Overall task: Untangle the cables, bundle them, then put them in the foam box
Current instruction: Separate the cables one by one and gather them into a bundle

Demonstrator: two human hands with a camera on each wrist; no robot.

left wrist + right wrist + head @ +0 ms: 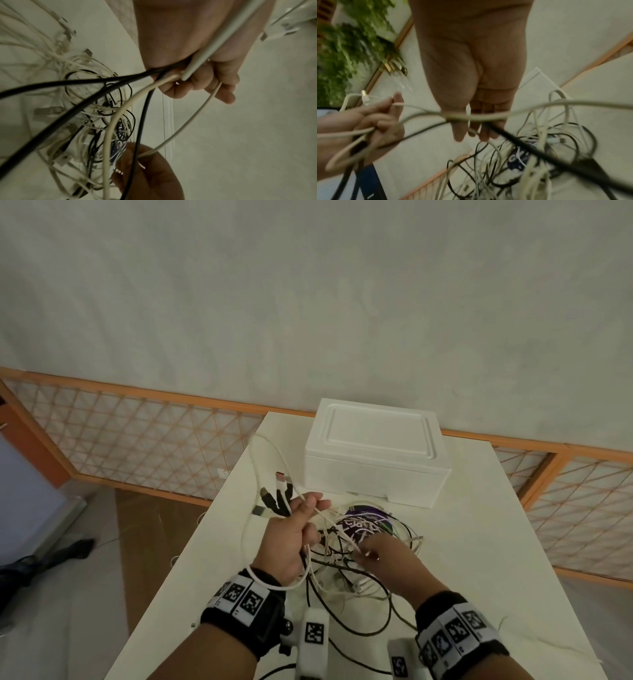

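The left hand (pixel 293 537) is clenched round several black and white cables (pixel 120 108) — their plugs fan out past the knuckles. The right hand (pixel 383 556) pinches one white strand; its fingertips are hidden in the tangle mid-desk (pixel 479 542). The box (pixel 376 453), lid on, sits at the far edge — lattice fence (pixel 137 440) and wall behind.

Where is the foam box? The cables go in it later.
In the head view the foam box, lid on, sits at the table's far end, just beyond the cable tangle and both hands.
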